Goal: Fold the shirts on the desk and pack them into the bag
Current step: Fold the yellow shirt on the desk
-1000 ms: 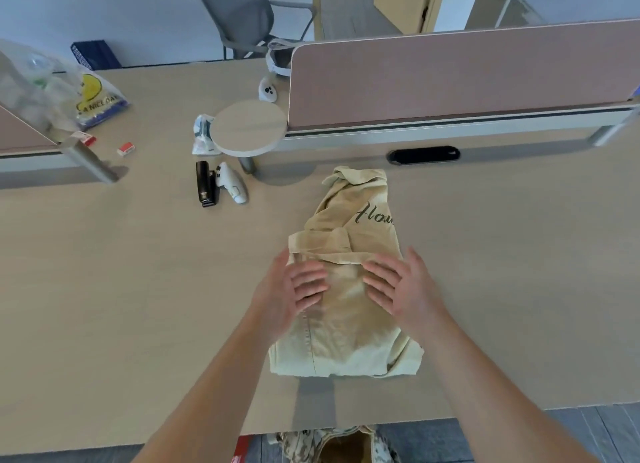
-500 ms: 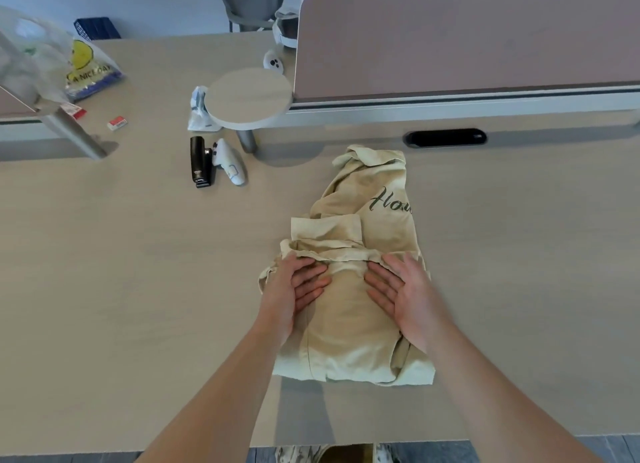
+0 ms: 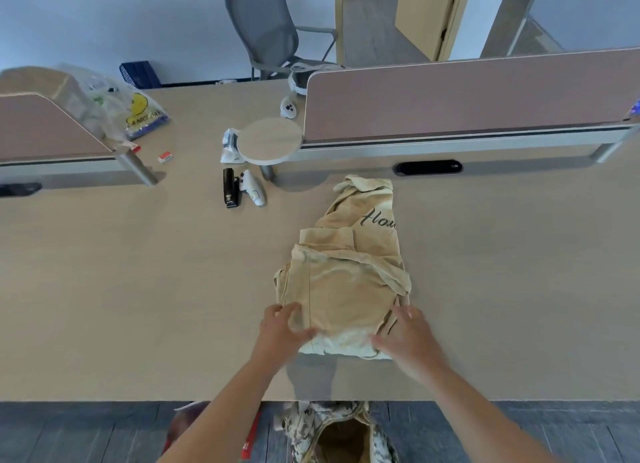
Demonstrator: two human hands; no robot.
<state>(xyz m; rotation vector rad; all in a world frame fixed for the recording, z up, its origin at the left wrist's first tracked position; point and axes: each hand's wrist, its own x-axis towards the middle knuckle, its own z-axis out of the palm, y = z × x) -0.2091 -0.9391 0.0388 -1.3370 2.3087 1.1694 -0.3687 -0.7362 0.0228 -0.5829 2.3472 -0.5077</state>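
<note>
A beige shirt (image 3: 346,282) with dark script lettering lies partly folded on the wooden desk (image 3: 138,289), in front of me. My left hand (image 3: 282,329) grips its near left corner, thumb on top of the cloth. At the near right corner my right hand (image 3: 405,334) holds the edge, thumb lying on the fabric. A camouflage bag (image 3: 341,431) stands open on the floor just below the desk's front edge, between my forearms.
A black stapler (image 3: 229,192) and a white controller (image 3: 254,192) lie left of the shirt, near a small round shelf (image 3: 270,140). A pink divider panel (image 3: 467,95) runs behind. A plastic bag (image 3: 138,116) sits far left; a grey chair (image 3: 266,29) stands beyond.
Both hands slid from the middle of the shirt back toward me to its near corners and took hold there. The camera tilted, bringing the bag on the floor into view.
</note>
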